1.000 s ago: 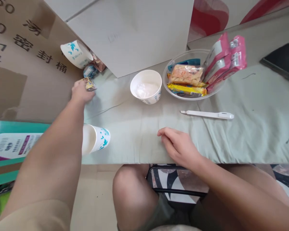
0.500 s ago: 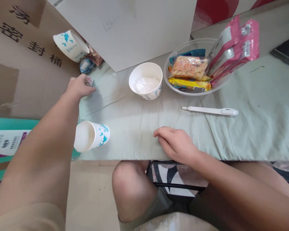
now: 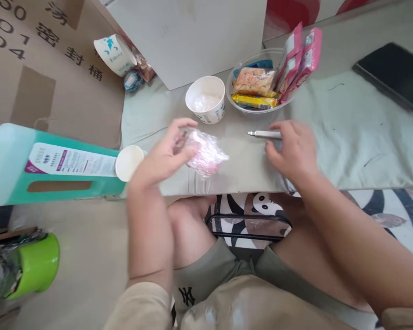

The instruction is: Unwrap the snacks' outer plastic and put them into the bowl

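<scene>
Left hand (image 3: 167, 153) grips crinkly clear-wrapped pink packet (image 3: 209, 158) over table (image 3: 242, 176), probably light, soft and slippery, best held by its side; right hand (image 3: 296, 149) curls around white knife (image 3: 261, 134), can't tell if clasped.

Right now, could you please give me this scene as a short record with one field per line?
Left hand: holds crinkled clear-wrapped pink packet
Right hand: over handle end of white-handled knife; contact unclear
Paper bowl: clear plastic inside
Snack basin: clear plastic, beside the bowl, holding packaged snacks
Paper cup: next to jug of green liquid
</scene>
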Available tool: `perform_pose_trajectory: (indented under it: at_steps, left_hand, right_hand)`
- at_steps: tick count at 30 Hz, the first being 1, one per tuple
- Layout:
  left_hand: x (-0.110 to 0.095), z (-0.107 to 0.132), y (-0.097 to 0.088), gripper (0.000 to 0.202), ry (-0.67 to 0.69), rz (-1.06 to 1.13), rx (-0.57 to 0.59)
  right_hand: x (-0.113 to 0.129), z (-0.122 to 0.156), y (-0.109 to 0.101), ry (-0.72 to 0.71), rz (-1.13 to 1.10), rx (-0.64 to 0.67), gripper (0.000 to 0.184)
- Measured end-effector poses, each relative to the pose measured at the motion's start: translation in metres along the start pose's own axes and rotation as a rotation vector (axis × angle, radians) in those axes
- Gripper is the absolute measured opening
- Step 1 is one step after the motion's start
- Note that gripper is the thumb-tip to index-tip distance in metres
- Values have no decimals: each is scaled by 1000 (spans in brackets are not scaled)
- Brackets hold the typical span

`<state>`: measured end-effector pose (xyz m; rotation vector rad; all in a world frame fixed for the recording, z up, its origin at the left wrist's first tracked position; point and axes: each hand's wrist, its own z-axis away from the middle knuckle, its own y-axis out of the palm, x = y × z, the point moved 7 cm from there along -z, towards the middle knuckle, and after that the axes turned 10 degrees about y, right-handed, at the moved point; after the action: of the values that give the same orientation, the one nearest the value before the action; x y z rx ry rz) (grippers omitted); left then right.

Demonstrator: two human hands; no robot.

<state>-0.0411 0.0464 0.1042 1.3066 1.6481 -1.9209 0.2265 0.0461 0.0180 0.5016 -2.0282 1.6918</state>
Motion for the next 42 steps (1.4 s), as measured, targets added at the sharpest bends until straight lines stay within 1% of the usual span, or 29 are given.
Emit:
perform_pose_trajectory:
  at_steps: [2,3,4,5,6,9,12,14,17,18,20,21,23,25,26,27,29,31,32,34,36,38,40,42]
  left_hand:
    - [22,2,44,42,-47,206,-29]
    - [34,0,61,41,-72,264,-34]
    - [45,-4,75,39,-93,291,-30]
    - [55,-8,84,38,-106,302,-44]
    - [63,-12,88,39,-110,300,-71]
    - [76,-22,88,51,-96,277,-164]
    - [79,-27,86,62,-65,194,-229]
    - [75,-30,88,59,1,139,-252]
    - [64,-34,93,58,95,100,-244]
    - [61,-33,93,58,92,66,-267]
    - [56,-28,89,58,41,-37,-317]
    - [54,-24,89,57,13,-85,-315]
    - [48,-19,93,50,1,-121,-238]
    - [43,-14,99,48,51,-94,-141]
    - [42,-12,100,51,71,-82,-131]
    - [42,-10,98,57,74,-84,-149]
    - [47,-5,92,67,17,-133,-224]
    - [53,-2,90,66,-60,-181,-283]
    - [54,-1,91,63,-68,-176,-296]
    - [50,-3,95,59,-19,-114,-340]
    - [45,-5,96,63,46,-30,-426]
    - [45,-8,95,70,59,45,-494]
    - [48,-14,97,72,44,123,-482]
    - [51,-20,99,65,27,187,-440]
  right_hand:
    - [-14,-3,2,27,72,-18,40]
    - [-19,-4,4,35,89,-17,39]
    - [-24,-4,6,37,95,-13,35]
    - [-26,-5,8,31,92,-9,29]
    - [-27,-5,9,17,84,-4,24]
    - [-21,-6,7,-25,51,22,19]
    - [-10,-3,3,-13,-54,83,20]
    - [-2,0,2,20,-175,134,20]
    - [5,5,6,108,-380,201,21]
    - [5,6,9,138,-443,207,22]
    - [5,7,13,166,-518,196,26]
    - [5,7,14,162,-524,189,27]
    - [8,6,16,139,-486,200,27]
    - [12,6,19,128,-441,250,26]
    - [14,7,20,131,-423,278,25]
    - [15,8,20,137,-407,300,23]
    - [16,10,20,152,-393,324,21]
    - [17,13,21,164,-413,342,20]
    - [17,15,22,166,-427,349,20]
    - [18,19,26,157,-451,360,19]
    - [19,24,30,148,-507,371,22]
    - [19,28,37,157,-609,413,28]
    - [19,31,43,179,-704,480,35]
    - [18,31,44,188,-726,518,38]
